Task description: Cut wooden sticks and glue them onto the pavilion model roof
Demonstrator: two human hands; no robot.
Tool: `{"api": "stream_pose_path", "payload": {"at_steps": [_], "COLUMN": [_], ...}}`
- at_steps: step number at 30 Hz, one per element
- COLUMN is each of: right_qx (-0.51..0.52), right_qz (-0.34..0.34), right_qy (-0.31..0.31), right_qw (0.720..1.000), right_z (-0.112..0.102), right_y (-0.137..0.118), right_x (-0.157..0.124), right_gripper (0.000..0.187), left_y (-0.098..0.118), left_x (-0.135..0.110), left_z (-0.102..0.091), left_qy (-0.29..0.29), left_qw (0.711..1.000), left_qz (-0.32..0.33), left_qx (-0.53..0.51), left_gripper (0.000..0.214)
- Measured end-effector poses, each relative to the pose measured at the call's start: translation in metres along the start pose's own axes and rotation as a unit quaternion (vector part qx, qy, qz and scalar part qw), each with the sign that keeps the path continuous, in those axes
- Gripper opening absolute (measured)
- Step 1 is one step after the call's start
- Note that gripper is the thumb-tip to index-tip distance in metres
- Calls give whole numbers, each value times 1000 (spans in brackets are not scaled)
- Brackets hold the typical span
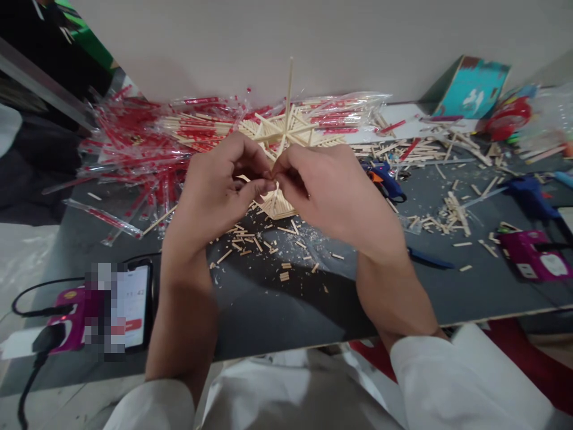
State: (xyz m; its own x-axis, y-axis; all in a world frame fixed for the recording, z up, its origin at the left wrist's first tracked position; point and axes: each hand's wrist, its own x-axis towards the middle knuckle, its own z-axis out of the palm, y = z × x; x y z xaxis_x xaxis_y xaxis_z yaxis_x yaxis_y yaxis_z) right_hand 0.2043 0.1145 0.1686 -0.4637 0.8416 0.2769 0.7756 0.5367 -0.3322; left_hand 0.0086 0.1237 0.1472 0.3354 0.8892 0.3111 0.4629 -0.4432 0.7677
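A dark table (277, 316) runs along a pale wall (313, 42), and we lean over it. Our left hand (215, 185) and right hand (331, 191) meet near the middle of the table, both clenched, their fingertips pressed together on a stick frame (286, 134) built of thin wooden sticks in a star pattern. Our fingers hide exactly which sticks they pinch. Part of the frame shows above our hands and part below them, and one long stick (289, 89) stands nearly upright from its centre. We cannot tell whether the frame touches the table or hangs in our grip.

Just below the frame lie scattered wood chips (255, 245), and a heap of clear wrappers (125, 137) with red printing spreads behind it and to the left. To the right are a blue glue gun (385, 182), a pile of cut sticks (416, 152) and a second blue glue gun (530, 197). Further right sit a magenta box (532, 257), a red roll (508, 118) and a teal board (472, 86) leaning against the wall. Near our left forearm lie a phone (134, 304), partly blurred, and a pink device (74, 316) with a black cable (33, 304). White sleeves (465, 382) cover our arms at the table's edge.
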Motion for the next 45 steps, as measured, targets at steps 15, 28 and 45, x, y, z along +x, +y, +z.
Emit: {"api": "stream_pose_path", "payload": {"at_steps": [15,28,45], "right_qx": [143,237,86], "right_qz": [85,25,-160], "right_qy": [23,-18,-67], "right_qw": [986,971,981], "right_z": [-12,-18,-12], "right_y": [26,26,35], "right_x": [-2,-4,0], "right_gripper": [16,4,15], "left_y": [-6,-10,-10], "left_x": [6,6,0], "left_z": [11,11,7], "left_qy": [-1,-49,-96], "left_qw": [998,988,978], "left_qz": [-24,-57,-23], "left_qx": [-57,-132,-183], "left_gripper": [23,30,28]}}
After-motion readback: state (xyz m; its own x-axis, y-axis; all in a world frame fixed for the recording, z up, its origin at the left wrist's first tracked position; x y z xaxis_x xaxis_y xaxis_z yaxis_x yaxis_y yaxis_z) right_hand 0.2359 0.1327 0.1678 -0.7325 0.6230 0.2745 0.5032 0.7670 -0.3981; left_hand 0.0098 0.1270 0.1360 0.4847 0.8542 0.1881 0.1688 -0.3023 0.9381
